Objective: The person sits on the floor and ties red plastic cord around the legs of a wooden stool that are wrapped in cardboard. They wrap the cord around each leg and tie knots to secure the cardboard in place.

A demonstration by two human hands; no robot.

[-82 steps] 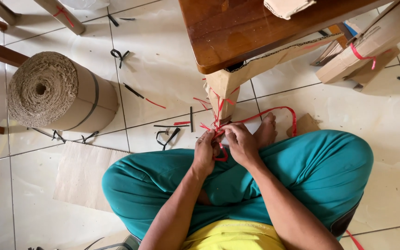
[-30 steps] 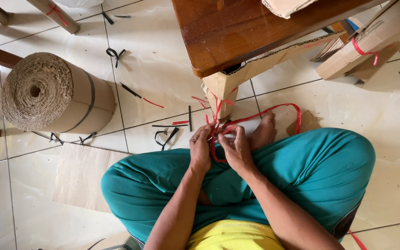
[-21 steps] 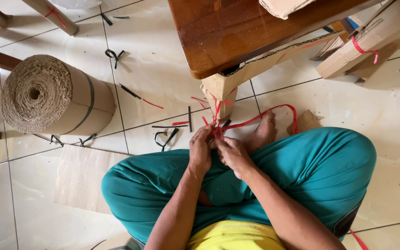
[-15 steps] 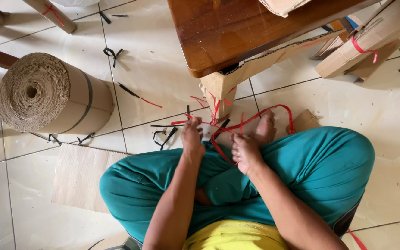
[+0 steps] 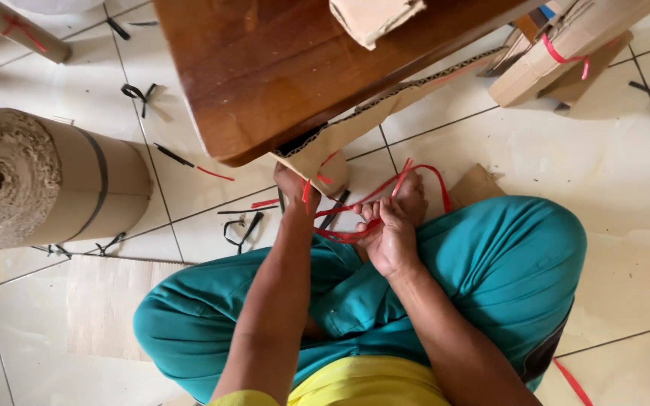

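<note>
Seated on the floor, left hand [image 5: 295,188] and right hand [image 5: 389,233] both grip red strapping [image 5: 423,171] around the cardboard-wrapped leg [image 5: 317,154]; tie unfinished, ends loose.

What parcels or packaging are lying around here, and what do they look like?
Cardboard-wrapped piece: under the table edge, brown, by the left hand.
Cardboard bundle: top right, long, brown, red strap.
Corrugated roll: left floor, brown, dark band.
Folded cardboard: on the table, tan.
No labels or screens.

1 cardboard roll [image 5: 47,180], 2 hands.
</note>
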